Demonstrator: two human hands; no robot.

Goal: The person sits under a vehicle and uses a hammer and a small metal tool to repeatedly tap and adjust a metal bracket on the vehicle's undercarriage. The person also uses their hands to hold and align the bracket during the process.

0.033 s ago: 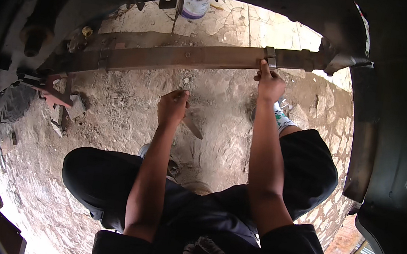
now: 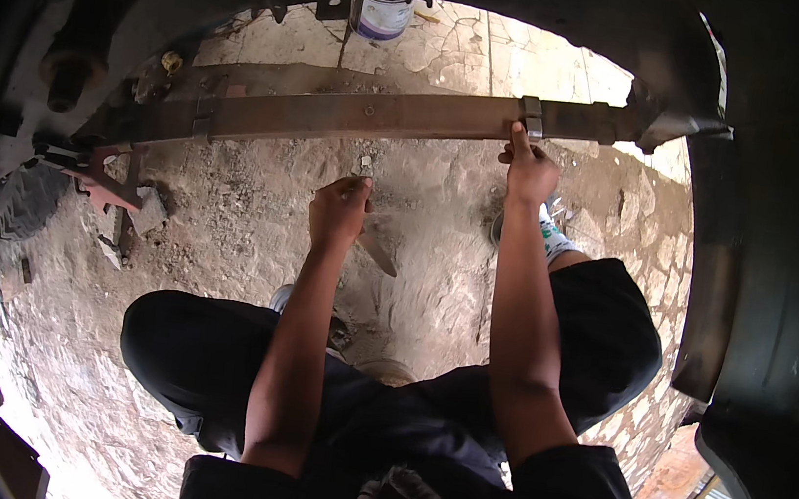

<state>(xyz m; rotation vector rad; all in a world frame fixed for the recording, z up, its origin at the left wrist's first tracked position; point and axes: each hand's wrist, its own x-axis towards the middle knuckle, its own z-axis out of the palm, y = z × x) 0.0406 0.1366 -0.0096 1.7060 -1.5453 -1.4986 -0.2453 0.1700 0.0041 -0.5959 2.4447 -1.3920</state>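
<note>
1. Dark vehicle parts hem the person in: heavy black metal hangs across the top, and a tall dark panel (image 2: 781,293) closes off the right side.
2. The leaf spring (image 2: 365,116) runs crosswise ahead of both hands, low at its left end and rising to the right, with a metal clip (image 2: 532,117) near its right end and another band (image 2: 203,117) toward the left.
3. The right hand (image 2: 532,176) has one digit stretched up to the spring's lower edge, at the clip; its other fingers are curled, and I can't tell whether they pinch anything.
4. The left hand (image 2: 338,208) sits below the spring, well apart from it, fingers curled in. A flat blade (image 2: 377,253) shows just beside it; I can't tell whether the hand grips it.
5. Over on the left, a reddish metal bracket (image 2: 114,183), a stone block (image 2: 149,211) and a tyre (image 2: 28,199) crowd together, beneath a hanging shaft (image 2: 71,74).
6. Beyond the spring, a white-and-purple bucket (image 2: 383,19) stands on cracked paving.
7. Rough, gritty ground (image 2: 439,244) opens between the forearms, bounded by the spring ahead and the bent, dark-trousered legs (image 2: 196,350) behind.
</note>
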